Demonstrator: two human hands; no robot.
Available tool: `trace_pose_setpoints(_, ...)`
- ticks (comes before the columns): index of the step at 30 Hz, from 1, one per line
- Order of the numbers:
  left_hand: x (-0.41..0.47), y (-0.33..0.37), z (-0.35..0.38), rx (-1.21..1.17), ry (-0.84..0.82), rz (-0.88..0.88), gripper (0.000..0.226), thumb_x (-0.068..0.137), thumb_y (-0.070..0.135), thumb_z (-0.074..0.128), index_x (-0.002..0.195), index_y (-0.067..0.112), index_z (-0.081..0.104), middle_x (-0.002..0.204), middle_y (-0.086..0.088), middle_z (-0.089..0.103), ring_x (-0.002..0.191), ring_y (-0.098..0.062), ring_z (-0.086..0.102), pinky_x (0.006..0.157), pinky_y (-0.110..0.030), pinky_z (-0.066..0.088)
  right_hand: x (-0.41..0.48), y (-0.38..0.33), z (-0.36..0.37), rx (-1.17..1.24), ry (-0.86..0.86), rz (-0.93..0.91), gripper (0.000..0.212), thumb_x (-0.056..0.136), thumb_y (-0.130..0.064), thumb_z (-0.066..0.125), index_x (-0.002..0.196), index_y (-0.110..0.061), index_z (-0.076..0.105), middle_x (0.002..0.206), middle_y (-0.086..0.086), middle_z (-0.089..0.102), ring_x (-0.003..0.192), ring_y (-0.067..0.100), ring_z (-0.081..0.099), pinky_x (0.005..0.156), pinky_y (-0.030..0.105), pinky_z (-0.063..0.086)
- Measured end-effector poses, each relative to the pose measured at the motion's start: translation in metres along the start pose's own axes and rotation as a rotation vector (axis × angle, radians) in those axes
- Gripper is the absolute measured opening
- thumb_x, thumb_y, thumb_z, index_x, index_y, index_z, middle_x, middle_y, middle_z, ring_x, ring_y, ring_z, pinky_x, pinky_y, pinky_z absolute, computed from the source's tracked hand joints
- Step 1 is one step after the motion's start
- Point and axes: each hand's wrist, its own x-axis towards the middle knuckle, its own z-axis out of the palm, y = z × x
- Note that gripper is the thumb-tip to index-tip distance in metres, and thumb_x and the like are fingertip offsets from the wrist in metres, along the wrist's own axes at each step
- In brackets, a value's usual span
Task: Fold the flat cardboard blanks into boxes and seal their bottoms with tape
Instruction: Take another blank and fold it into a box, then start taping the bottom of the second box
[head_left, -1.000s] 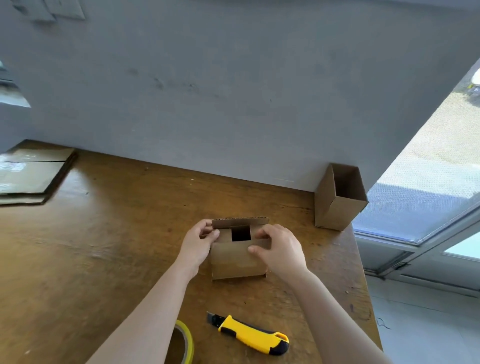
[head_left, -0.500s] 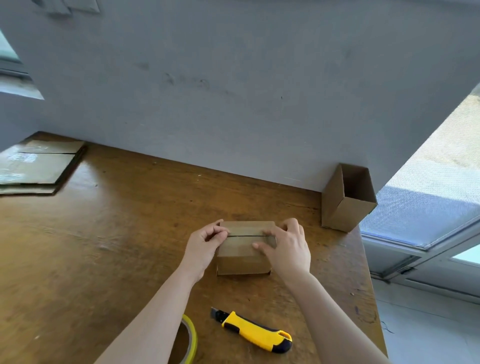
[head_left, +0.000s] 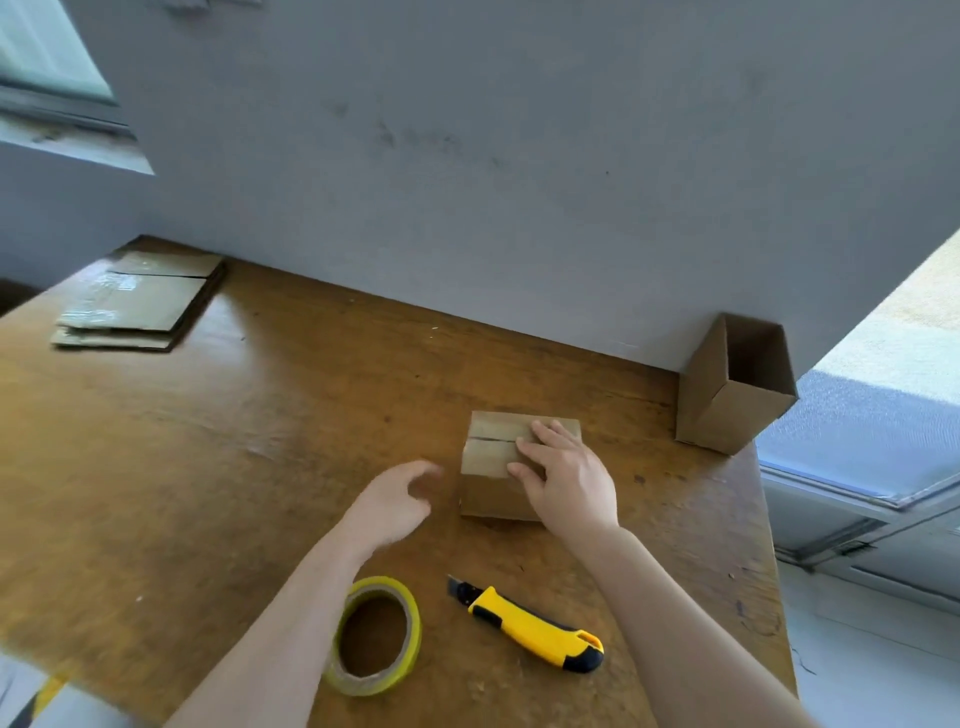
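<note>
The flaps are now folded shut, and the left hand (head_left: 395, 501) has left the box (head_left: 491, 457), empty with fingers loosely curled. The tape roll (head_left: 413, 631) lies at its 6 o'clock. The right hand (head_left: 563, 478) presses flat on the seam, pinning the box toward the table's (head_left: 208, 467) 3 o'clock edge. Taping likely comes next.

The brown wooden table (head_left: 208, 467) is worn, with a soft sheen in the daylight. The small closed box of brown cardboard (head_left: 488, 499) looks matt. The stack of flat cardboard blanks (head_left: 140, 301) carries glossy patches. The yellow-and-black utility knife (head_left: 530, 631) is smooth plastic.
</note>
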Motion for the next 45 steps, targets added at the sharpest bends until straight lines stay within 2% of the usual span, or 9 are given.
trace_pose_setpoints(3, -0.018, -0.024, -0.01, 0.437, -0.387, -0.164, 0.055, 0.084, 0.01, 0.066, 0.133, 0.029, 0.052, 0.139, 0.001, 0.045, 0.125, -0.017, 0.047, 0.098, -0.031, 0.048, -0.003, -0.002, 0.005, 0.017, 0.026, 0.02, 0.04, 0.098, -0.037, 0.055, 0.135, -0.023, 0.059, 0.152, -0.004, 0.043, 0.146, 0.014, 0.03, 0.118, 0.035, 0.026)
trace_pose_setpoints(6, -0.029, -0.046, -0.001, 0.612, -0.379, -0.177, 0.051, 0.083, 0.015, 0.071, 0.129, 0.03, 0.055, 0.134, 0.001, 0.045, 0.124, -0.02, 0.044, 0.098, -0.034, 0.047, -0.004, -0.004, 0.009, 0.034, 0.053, 0.026, 0.039, 0.097, -0.036, 0.057, 0.134, -0.024, 0.06, 0.15, -0.004, 0.045, 0.145, 0.014, 0.032, 0.117, 0.036, 0.027)
trace_pose_setpoints(15, -0.03, -0.052, -0.005, 0.191, 0.053, 0.014, 0.025, 0.085, 0.012, 0.069, 0.09, 0.035, 0.075, 0.096, 0.013, 0.072, 0.095, -0.007, 0.066, 0.08, -0.025, 0.053, -0.007, -0.006, 0.006, 0.067, 0.018, 0.038, 0.04, 0.097, -0.033, 0.059, 0.136, -0.024, 0.058, 0.152, -0.005, 0.043, 0.146, 0.014, 0.03, 0.118, 0.036, 0.024)
trace_pose_setpoints(21, -0.023, 0.012, -0.023, -0.251, 0.039, 0.239, 0.028, 0.086, 0.006, 0.072, 0.089, 0.034, 0.074, 0.091, 0.008, 0.074, 0.087, -0.008, 0.066, 0.075, -0.022, 0.05, -0.002, -0.004, -0.002, 0.196, -0.026, 0.067, 0.04, 0.095, -0.032, 0.062, 0.134, -0.023, 0.061, 0.149, -0.006, 0.047, 0.144, 0.012, 0.031, 0.119, 0.035, 0.024)
trace_pose_setpoints(25, -0.013, 0.053, -0.025, -0.414, -0.031, 0.4, 0.021, 0.086, 0.005, 0.069, 0.105, 0.013, 0.072, 0.096, 0.001, 0.073, 0.088, -0.006, 0.067, 0.073, -0.016, 0.051, 0.006, 0.002, -0.011, 0.401, -0.077, 0.093, 0.035, 0.092, -0.03, 0.066, 0.127, -0.026, 0.066, 0.136, -0.007, 0.06, 0.133, 0.014, 0.047, 0.109, 0.037, 0.04)
trace_pose_setpoints(31, 0.02, 0.084, -0.017, -0.371, -0.092, 0.417, 0.025, 0.092, 0.0, 0.061, 0.115, 0.007, 0.069, 0.102, 0.001, 0.073, 0.088, 0.0, 0.068, 0.073, -0.017, 0.051, 0.005, 0.01, -0.022, 0.749, -0.132, 0.063, 0.057, 0.088, -0.011, 0.071, 0.136, -0.037, 0.052, 0.132, -0.015, 0.059, 0.122, 0.001, 0.054, 0.102, 0.025, 0.045)
trace_pose_setpoints(36, 0.039, 0.086, -0.012, -0.199, -0.156, 0.364, 0.023, 0.094, 0.005, 0.062, 0.114, 0.011, 0.071, 0.108, -0.001, 0.073, 0.093, -0.005, 0.067, 0.083, -0.022, 0.052, 0.01, 0.009, -0.03, 0.735, -0.128, -0.028, 0.072, 0.084, -0.002, 0.071, 0.131, -0.05, 0.047, 0.15, -0.01, 0.039, 0.136, -0.002, 0.033, 0.096, 0.005, 0.036)
trace_pose_setpoints(40, 0.041, 0.083, -0.014, -0.218, -0.187, 0.335, 0.018, 0.09, 0.008, 0.067, 0.103, 0.018, 0.076, 0.098, 0.0, 0.075, 0.086, -0.009, 0.067, 0.078, -0.027, 0.054, 0.014, -0.004, -0.045, 0.698, -0.101, -0.075, 0.052, 0.069, -0.008, 0.08, 0.109, -0.036, 0.062, 0.131, -0.006, 0.053, 0.12, 0.001, 0.049, 0.088, 0.013, 0.041)
trace_pose_setpoints(45, 0.037, 0.082, -0.014, -0.259, -0.19, 0.286, 0.01, 0.079, 0.021, 0.069, 0.07, 0.018, 0.073, 0.078, -0.014, 0.067, 0.071, -0.025, 0.056, 0.068, -0.043, 0.048, 0.02, -0.015, -0.069, 0.705, -0.063, -0.034, 0.039, 0.052, -0.031, 0.079, 0.082, -0.026, 0.054, 0.076, -0.009, 0.059, 0.066, 0.005, 0.05, 0.056, 0.019, 0.041)
